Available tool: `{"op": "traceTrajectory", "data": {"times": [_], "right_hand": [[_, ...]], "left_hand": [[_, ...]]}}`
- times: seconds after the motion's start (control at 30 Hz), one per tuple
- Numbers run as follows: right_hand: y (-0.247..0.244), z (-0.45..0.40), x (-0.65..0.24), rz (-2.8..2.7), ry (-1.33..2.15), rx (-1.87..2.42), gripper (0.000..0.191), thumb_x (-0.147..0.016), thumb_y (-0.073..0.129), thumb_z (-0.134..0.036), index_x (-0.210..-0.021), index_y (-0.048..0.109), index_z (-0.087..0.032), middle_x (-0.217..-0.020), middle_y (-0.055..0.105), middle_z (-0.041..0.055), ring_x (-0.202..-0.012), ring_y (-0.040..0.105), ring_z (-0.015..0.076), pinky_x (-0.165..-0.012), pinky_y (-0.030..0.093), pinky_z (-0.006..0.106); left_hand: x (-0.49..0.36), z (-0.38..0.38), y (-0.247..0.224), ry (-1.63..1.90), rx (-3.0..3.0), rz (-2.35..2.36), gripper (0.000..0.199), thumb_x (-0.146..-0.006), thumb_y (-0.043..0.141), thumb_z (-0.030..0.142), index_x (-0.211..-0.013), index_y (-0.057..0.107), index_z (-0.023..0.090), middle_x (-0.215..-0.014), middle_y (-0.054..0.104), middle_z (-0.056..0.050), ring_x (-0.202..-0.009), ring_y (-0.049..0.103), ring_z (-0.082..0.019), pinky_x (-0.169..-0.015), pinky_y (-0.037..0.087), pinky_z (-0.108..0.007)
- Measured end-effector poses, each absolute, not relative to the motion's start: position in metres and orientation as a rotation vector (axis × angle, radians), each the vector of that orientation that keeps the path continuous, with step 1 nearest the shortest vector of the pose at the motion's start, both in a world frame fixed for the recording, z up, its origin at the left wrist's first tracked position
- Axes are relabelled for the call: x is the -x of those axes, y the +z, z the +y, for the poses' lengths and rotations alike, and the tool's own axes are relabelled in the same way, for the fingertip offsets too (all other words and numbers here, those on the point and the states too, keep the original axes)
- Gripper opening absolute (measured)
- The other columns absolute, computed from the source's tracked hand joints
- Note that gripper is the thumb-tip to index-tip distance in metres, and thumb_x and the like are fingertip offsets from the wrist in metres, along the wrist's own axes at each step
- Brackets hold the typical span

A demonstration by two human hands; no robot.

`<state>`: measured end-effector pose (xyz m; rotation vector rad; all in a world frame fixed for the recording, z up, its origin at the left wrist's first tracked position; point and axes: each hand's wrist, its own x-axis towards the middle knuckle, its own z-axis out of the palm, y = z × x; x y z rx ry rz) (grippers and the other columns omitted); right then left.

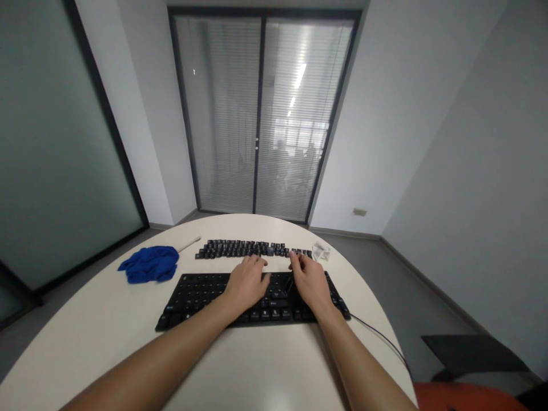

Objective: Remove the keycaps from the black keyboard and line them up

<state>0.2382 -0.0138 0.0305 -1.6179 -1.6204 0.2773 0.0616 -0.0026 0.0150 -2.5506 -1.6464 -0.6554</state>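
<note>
A black keyboard (197,294) lies across the table in front of me, keys facing up. My left hand (248,282) rests over its middle, palm down, fingers stretched forward and thumb apart; nothing shows in it. Over the keyboard's right part, my right hand (310,279) is closed, with thumb and forefinger pinched together. Thin dark wires, which look like a keycap puller (288,285), stick out beside its palm; the handle is hidden. Beyond the keyboard, loose black keycaps (233,248) stand in rows, and the fingers of my right hand are near their right end.
A crumpled blue cloth (152,264) lies at the left, with a thin light-handled brush (189,244) beside it. A small clear plastic bag (321,251) sits at the right. The keyboard cable (381,334) runs over the round table's (94,342) right edge, near a red chair (466,397).
</note>
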Motion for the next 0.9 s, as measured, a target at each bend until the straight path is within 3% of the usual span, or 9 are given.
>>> {"op": "traceTrajectory", "data": {"times": [0.1,0.33,0.9], "right_hand": [[0.031,-0.014,-0.238,-1.62,0.273,1.643,0.05,-0.096,0.038,-0.053,-0.068,0.063,-0.021,-0.07,0.071,0.0067,-0.067,0.064,0.0205,-0.063,0.039,0.026],[0.036,-0.017,-0.242,-1.659,0.256,1.696,0.05,-0.097,0.031,-0.044,-0.065,0.062,-0.021,-0.061,0.066,0.0047,-0.061,0.061,0.0189,-0.059,0.035,0.026],[0.037,-0.017,-0.244,-1.715,0.156,1.746,0.042,-0.096,0.034,-0.031,-0.07,0.064,-0.02,-0.06,0.063,0.0047,-0.063,0.061,0.0192,-0.061,0.038,0.025]], "left_hand": [[-0.06,-0.035,0.011,-0.66,2.656,-1.628,0.026,-0.091,0.052,0.029,-0.111,0.062,0.016,-0.111,0.065,-0.01,-0.104,0.059,-0.026,-0.091,0.049,-0.04],[-0.046,-0.057,-0.008,-0.709,2.689,-1.456,0.036,-0.098,0.043,0.035,-0.125,0.06,0.017,-0.136,0.058,-0.009,-0.126,0.05,-0.027,-0.108,0.038,-0.045],[-0.05,-0.053,-0.005,-0.764,2.723,-1.481,0.033,-0.094,0.044,0.028,-0.119,0.062,0.019,-0.128,0.06,-0.009,-0.119,0.051,-0.026,-0.106,0.038,-0.043]]}}
